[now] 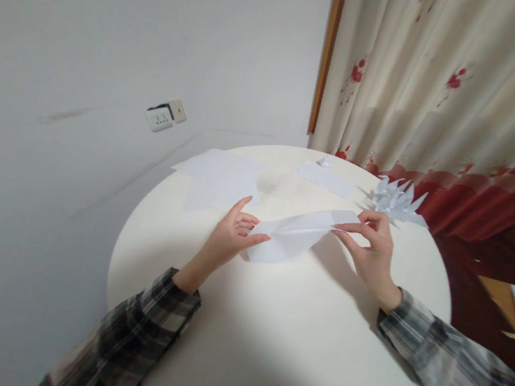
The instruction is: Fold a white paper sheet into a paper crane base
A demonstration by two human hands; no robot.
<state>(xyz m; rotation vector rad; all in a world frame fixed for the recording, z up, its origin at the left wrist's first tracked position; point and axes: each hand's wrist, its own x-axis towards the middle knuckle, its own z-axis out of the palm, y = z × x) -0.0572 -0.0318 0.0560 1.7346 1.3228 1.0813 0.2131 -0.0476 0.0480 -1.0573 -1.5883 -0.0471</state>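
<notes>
A white sheet of paper [292,234] with crease lines is held between my two hands over the middle of the round table. My left hand [233,231] grips its left end, with the thumb on top and the fingers curled at the edge. At its right end my right hand [372,243] pinches the paper between thumb and fingers. The right side of the paper is raised off the table and casts a shadow below; its left lower part hangs closer to the surface.
Loose white sheets [221,179] lie at the table's back left. Another sheet [328,179] and a small folded paper piece [325,162] are at the back. Several pointed folded paper shapes [394,195] stand at the back right. A wall and curtain [396,78] border the white table [284,348].
</notes>
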